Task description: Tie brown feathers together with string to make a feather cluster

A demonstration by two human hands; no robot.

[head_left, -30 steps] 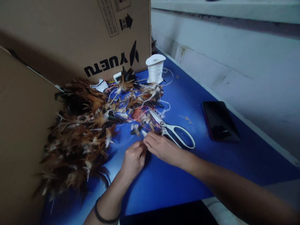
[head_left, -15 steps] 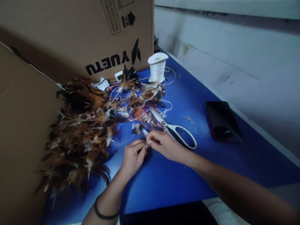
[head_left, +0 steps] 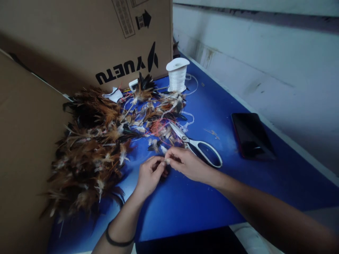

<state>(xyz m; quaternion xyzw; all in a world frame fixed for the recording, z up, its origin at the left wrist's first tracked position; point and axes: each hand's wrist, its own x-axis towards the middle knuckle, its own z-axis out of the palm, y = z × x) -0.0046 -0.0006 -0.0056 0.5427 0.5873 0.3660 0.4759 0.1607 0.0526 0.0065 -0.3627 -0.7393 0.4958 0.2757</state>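
Note:
My left hand (head_left: 149,176) is closed, thumb and forefinger pinched. My right hand (head_left: 185,164) meets it tip to tip, also in a pinch. Whatever lies between the fingertips is tiny and pale, too small to name. Just beyond my fingers lie small loose feathers (head_left: 154,145), black and whitish. Scissors (head_left: 185,138) with silver handles rest behind my right hand, blades pointing to the far left. To the left spreads a big heap of brown and black feathers (head_left: 90,155). Red string (head_left: 158,127) lies tangled among loose feathers near the blade tips.
A white spool of ribbon (head_left: 177,76) stands at the back of the blue table (head_left: 190,208). A dark phone (head_left: 253,135) lies to the right, near the wall (head_left: 251,60). Cardboard boxes (head_left: 79,38) close off the back and left. White paper (head_left: 114,95) lies by the heap.
My fingertips have shifted very slightly against each other, the left hand turning a little. Both hands stay together in the same spot. The view has moved slightly.

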